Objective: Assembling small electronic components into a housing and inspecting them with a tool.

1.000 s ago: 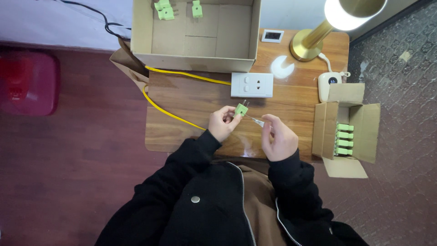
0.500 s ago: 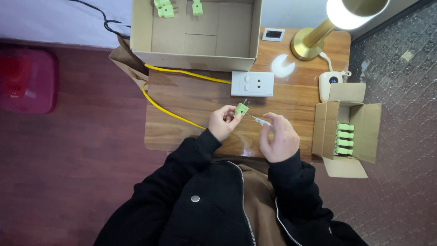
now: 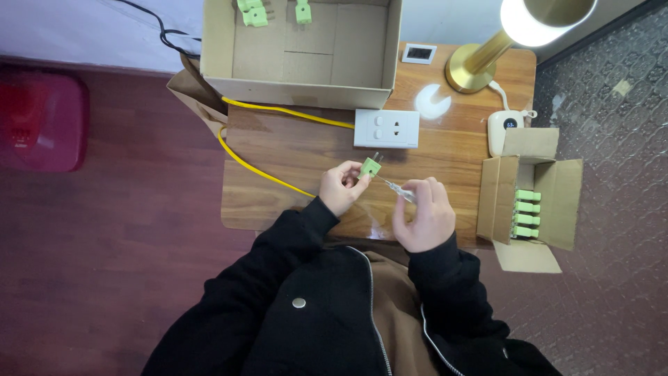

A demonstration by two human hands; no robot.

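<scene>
1. Nearest the body, the right hand was closed around a thin screwdriver-like tool, its fine tip pointing toward the left hand. That narrow shaft looked liable to skid off a small screw head, which would likely jab the fingertips holding the part.
2. The left hand pinched a small green plug connector with two metal prongs, held just above the wooden table. Gripped only at the fingertips, the connector could probably twist or drop if the tool pressed hard, and a loosened screw might roll off the table edge.
3. Beyond the hands lay a white socket plate on a yellow cable; a snagged sleeve could drag it.
4. To the right, a small open carton held more green connectors and overhung the table's side, so an elbow knock might tip it.
5. Farthest, a large cardboard box and a brass lamp stood well apart.
</scene>
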